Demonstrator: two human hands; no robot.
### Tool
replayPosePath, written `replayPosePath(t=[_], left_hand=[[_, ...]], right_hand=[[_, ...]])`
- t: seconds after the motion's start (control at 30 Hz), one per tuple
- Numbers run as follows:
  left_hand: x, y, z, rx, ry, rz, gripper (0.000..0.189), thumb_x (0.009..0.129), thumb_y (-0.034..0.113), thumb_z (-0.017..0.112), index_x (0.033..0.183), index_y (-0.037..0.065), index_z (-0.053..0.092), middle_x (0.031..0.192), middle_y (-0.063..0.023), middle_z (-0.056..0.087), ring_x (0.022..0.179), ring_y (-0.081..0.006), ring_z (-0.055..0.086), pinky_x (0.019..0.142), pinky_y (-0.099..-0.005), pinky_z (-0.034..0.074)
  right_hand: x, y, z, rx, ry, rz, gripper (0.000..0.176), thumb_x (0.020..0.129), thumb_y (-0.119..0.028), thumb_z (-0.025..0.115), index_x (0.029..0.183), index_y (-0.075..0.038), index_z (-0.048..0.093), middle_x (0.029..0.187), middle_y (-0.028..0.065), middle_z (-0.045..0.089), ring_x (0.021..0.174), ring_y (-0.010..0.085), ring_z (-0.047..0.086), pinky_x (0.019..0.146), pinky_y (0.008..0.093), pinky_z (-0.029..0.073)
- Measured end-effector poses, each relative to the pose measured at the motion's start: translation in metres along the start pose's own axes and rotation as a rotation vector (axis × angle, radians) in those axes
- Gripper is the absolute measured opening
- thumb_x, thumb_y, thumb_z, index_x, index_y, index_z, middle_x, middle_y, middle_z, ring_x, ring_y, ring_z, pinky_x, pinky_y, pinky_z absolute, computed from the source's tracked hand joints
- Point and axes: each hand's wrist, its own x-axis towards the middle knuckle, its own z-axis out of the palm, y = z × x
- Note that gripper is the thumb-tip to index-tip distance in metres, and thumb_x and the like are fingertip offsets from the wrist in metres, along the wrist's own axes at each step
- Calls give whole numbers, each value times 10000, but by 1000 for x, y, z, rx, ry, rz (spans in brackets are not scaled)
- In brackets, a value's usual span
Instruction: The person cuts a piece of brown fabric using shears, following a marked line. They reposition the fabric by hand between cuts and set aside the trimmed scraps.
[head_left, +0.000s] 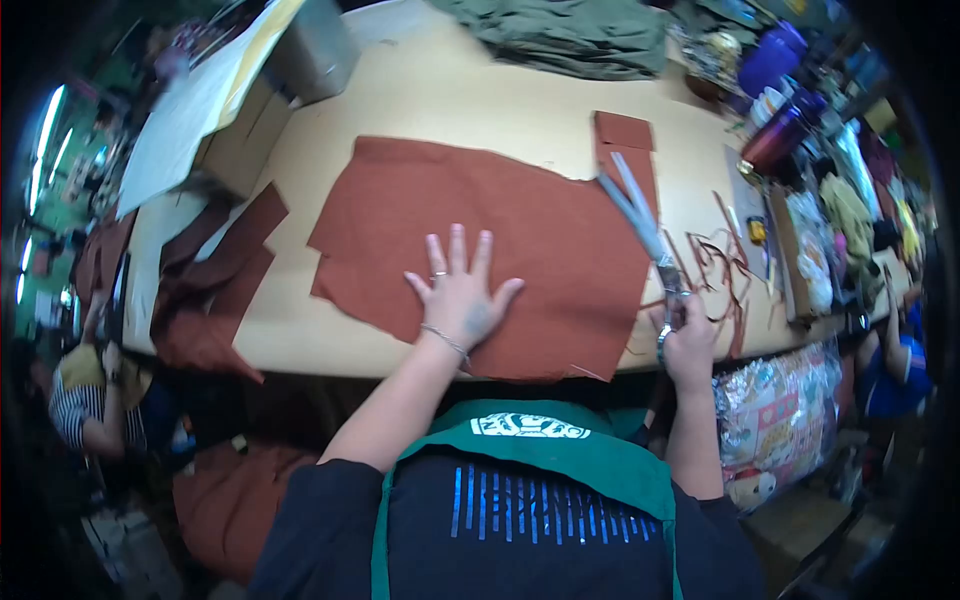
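Observation:
A large rust-brown piece of fabric (470, 230) lies flat on the pale wooden table (480, 110). My left hand (460, 290) presses on it palm down with fingers spread, near the front edge. My right hand (688, 340) grips the handles of long metal scissors (640, 225), whose blades are parted and reach along the cloth's right edge. A smaller brown strip (628, 150) lies just beyond the blades.
Thin brown offcuts (720, 265) curl to the right of the scissors. Darker brown pieces (215, 280) hang over the table's left end. Green cloth (570, 35) sits at the back. Bottles (785, 135) and clutter crowd the right. A person (95, 400) sits lower left.

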Motion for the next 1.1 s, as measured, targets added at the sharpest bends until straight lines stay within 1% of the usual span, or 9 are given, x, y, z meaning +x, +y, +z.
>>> replayPosePath(t=[0.1,0.2,0.37,0.5,0.57,0.73,0.77,0.93,1.1], left_hand=[[-2,-17,4,-7,73,98,702,761,601,453,1330,221,299,1409,-115,171,1298,-383,84,891,-704,152],[8,-36,-5,6,37,216,676,754,587,481,1319,254,318,1413,-76,182,1305,-347,103,898,-700,152],[58,-103,-31,186,-97,590,636,751,543,525,1309,308,331,1428,-23,168,1317,-286,111,954,-648,124],[80,-187,-47,280,-57,474,572,766,540,511,1286,366,347,1428,-50,157,1310,-305,130,966,-624,136],[64,-176,-82,506,-168,116,588,760,525,527,1292,367,332,1428,-69,143,1311,-295,125,973,-596,184],[39,-212,10,-178,219,-331,954,691,639,536,1233,-116,322,1258,-298,351,1189,-384,338,986,-396,296],[19,-159,-16,-55,47,-267,923,669,637,562,1227,-75,375,1250,-269,378,1180,-367,356,980,-412,294],[7,-95,18,-123,555,-14,190,800,186,555,956,82,590,1050,-95,537,997,-297,481,851,-379,389],[18,-102,10,-217,565,230,103,740,8,523,812,55,580,832,-101,517,802,-280,511,707,-367,419]], right_hand=[[3,13,10,-43,-29,-5,284,720,-134,691,903,-25,504,669,69,542,602,143,510,551,282,403],[21,41,14,-218,-36,-252,431,711,-92,671,1087,16,490,1141,198,512,950,306,565,833,345,426],[70,76,6,-12,65,35,324,727,-161,674,962,4,523,848,140,602,780,266,582,694,353,434],[69,72,9,-97,217,120,318,711,-261,686,888,-51,526,802,139,604,777,317,572,699,397,423],[69,69,5,-115,207,114,314,709,-261,685,889,-56,530,806,131,610,768,315,582,695,393,433],[80,64,-15,10,147,174,343,700,-262,708,849,-10,529,742,126,599,704,247,583,654,343,446],[79,59,-18,57,158,190,342,700,-256,710,845,-6,527,733,122,596,691,237,579,644,337,445],[69,31,-4,93,37,62,325,698,-224,714,842,-5,522,734,119,593,668,235,575,609,337,447],[57,31,42,20,-146,-365,528,703,-269,689,1067,48,477,899,190,596,930,342,552,779,386,445]])
